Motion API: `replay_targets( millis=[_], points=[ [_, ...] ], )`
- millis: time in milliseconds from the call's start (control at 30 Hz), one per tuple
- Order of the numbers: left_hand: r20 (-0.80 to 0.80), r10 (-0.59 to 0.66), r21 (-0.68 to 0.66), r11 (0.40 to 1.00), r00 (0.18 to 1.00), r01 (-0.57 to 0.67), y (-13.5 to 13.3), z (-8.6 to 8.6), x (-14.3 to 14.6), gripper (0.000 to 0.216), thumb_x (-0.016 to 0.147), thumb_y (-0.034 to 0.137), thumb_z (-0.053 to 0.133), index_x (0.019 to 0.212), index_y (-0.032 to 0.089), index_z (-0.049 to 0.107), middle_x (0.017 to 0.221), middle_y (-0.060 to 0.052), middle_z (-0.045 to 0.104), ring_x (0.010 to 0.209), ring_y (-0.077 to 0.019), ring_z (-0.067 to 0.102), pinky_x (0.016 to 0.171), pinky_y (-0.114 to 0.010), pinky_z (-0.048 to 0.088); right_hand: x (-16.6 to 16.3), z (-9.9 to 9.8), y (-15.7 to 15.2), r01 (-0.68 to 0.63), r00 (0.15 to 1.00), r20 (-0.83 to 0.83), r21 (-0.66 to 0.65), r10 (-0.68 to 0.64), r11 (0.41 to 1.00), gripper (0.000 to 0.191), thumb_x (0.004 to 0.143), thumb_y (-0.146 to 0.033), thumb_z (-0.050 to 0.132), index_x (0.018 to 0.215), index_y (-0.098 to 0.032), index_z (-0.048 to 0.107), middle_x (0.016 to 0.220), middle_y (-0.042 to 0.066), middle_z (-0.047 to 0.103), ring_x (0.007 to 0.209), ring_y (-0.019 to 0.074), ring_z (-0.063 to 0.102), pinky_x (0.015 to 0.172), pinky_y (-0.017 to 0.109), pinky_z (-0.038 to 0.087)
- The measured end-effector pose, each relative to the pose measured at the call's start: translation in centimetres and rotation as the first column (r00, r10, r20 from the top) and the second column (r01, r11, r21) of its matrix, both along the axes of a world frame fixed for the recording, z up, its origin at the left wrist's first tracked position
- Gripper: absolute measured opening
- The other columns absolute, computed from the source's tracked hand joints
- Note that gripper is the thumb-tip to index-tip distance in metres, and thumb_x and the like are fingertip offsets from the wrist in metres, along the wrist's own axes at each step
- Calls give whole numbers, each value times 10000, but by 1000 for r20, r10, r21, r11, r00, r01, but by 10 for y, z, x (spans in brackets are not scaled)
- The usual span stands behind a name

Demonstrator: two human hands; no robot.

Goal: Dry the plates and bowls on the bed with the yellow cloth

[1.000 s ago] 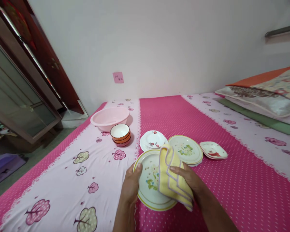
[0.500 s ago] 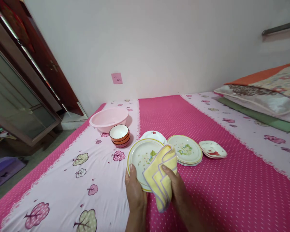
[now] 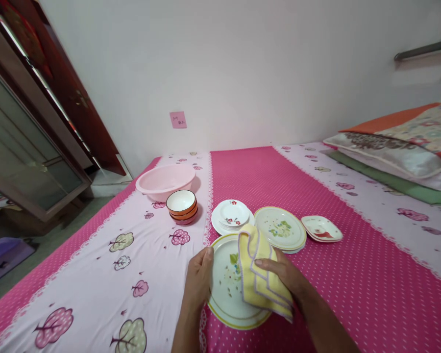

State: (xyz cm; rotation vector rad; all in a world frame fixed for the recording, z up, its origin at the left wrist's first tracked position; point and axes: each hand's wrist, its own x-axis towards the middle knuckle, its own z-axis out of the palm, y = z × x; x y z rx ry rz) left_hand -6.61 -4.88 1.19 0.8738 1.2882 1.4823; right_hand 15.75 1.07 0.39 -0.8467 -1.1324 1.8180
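My left hand (image 3: pixel 199 279) grips the left rim of a white plate with a yellow edge and a flower pattern (image 3: pixel 226 289), held low over the pink bedspread. My right hand (image 3: pixel 284 277) presses a folded yellow cloth (image 3: pixel 259 274) onto the plate's right half, fingers closed over the cloth. The cloth hides part of the plate.
Beyond the plate lie a stack of small white plates (image 3: pixel 231 215), a stack of yellow-rimmed plates (image 3: pixel 281 228) and a square dish (image 3: pixel 321 229). Stacked orange bowls (image 3: pixel 183 205) and a pink basin (image 3: pixel 165 180) sit at the back left. Folded bedding (image 3: pixel 397 147) is on the right.
The plate went from lying low to tilted up half a second ago, then back down and nearer me. The cloth moved across its face with my right hand.
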Motion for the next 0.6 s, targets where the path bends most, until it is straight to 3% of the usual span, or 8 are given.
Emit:
replay_targets(
  millis=[133,233,400,533,600],
  points=[
    [68,114,37,992,991,-117,1,-5,5,581,791,713,771,674,201,521,584,75,448,539,-93,370,498,-227,309,-7,-2,-2,-6,996,-93,-59,0,998,581,686,-407,910,1185,-185,713,963,71,844,784,284,795,752,381,648],
    [148,231,40,970,962,-239,4,-5,7,529,821,697,749,741,199,590,615,56,544,562,-115,468,516,-239,391,-15,-4,-4,12,991,-133,-100,-26,995,558,710,-424,904,1177,-192,707,1000,75,846,819,288,802,783,390,652],
    [255,457,-21,884,852,-467,8,-1,10,425,919,571,659,1025,165,724,903,-77,790,799,-232,724,710,-353,589,-40,-16,-20,-53,975,-222,-226,2,973,686,718,-430,895,1311,-202,635,1132,101,836,979,338,804,955,486,624],
    [263,601,-67,792,755,-607,6,4,19,416,1006,494,543,1143,145,725,1053,-124,810,915,-263,762,806,-395,610,-71,-30,-40,-41,968,-248,-272,-29,961,785,713,-509,871,1379,-190,605,1222,132,811,1112,390,770,1047,550,578],
    [250,626,-74,773,739,-629,4,7,24,414,1030,472,511,1145,137,725,1056,-125,807,933,-258,759,818,-383,603,-80,-32,-45,24,975,-213,-199,-67,980,736,755,-539,825,1377,-205,618,1241,133,804,1152,402,755,1036,560,583]
  ],
)
